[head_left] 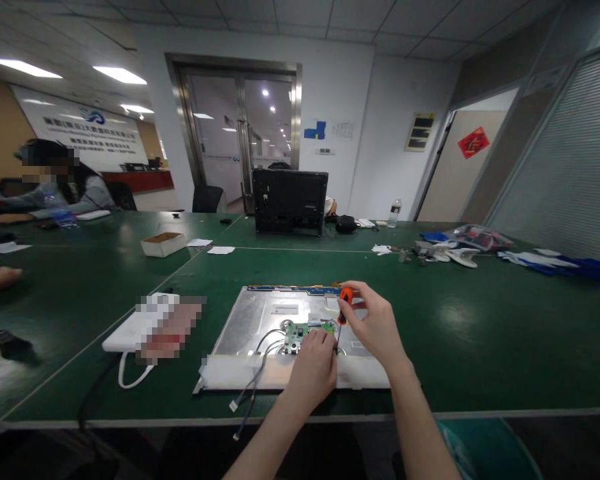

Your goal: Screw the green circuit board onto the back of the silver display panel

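In front of me a flat silver display panel [245, 320] lies on the green table, back side up. A small green circuit board [294, 329] sits at its middle, with dark cables [266, 357] running off toward the table's front edge. My right hand [373, 317] is closed around the orange and black handle of a screwdriver [346, 297], whose shaft points down at the board's right edge. Close beside the shaft, my left hand [316, 363] rests on the board with its fingers curled together. Whatever its fingertips may hold is hidden.
Left of the panel lie a white device [150, 323] with a cable and a dark object [10, 343]. A small open box [163, 245] and a black monitor [290, 202] stand farther back. Bags and loose parts [445, 250] lie far right. A person [75, 180] sits at left.
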Available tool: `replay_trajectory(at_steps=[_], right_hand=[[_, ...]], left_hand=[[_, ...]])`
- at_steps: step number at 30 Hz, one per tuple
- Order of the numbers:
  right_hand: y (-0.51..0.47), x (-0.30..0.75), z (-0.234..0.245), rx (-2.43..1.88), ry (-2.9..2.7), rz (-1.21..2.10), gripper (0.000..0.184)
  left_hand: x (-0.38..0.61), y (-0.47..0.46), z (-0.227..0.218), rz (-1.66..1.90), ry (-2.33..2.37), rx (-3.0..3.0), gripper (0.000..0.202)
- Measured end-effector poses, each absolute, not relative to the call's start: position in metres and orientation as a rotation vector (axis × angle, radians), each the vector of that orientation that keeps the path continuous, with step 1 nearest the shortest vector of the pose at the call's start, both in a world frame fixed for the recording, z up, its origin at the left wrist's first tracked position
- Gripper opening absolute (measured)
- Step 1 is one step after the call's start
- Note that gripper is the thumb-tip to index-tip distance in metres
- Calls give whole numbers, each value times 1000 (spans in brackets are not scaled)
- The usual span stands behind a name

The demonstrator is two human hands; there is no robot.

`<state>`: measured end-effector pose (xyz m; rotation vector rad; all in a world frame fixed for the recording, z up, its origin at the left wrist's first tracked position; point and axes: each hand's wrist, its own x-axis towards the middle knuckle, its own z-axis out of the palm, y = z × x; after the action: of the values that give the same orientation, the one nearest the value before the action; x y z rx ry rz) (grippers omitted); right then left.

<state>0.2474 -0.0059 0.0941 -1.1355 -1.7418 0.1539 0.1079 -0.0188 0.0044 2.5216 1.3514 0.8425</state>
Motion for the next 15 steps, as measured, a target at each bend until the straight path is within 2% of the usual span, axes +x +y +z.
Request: replay_trajectory(at_steps=[11,15], right_hand=[[-10,246,97,-1074,-1795,183,18],[-11,244,96,-1046,-1821,171,22]], left_hand=[[109,-18,6,836,1354,2512,14],[109,-19,6,845,1359,2509,14]])
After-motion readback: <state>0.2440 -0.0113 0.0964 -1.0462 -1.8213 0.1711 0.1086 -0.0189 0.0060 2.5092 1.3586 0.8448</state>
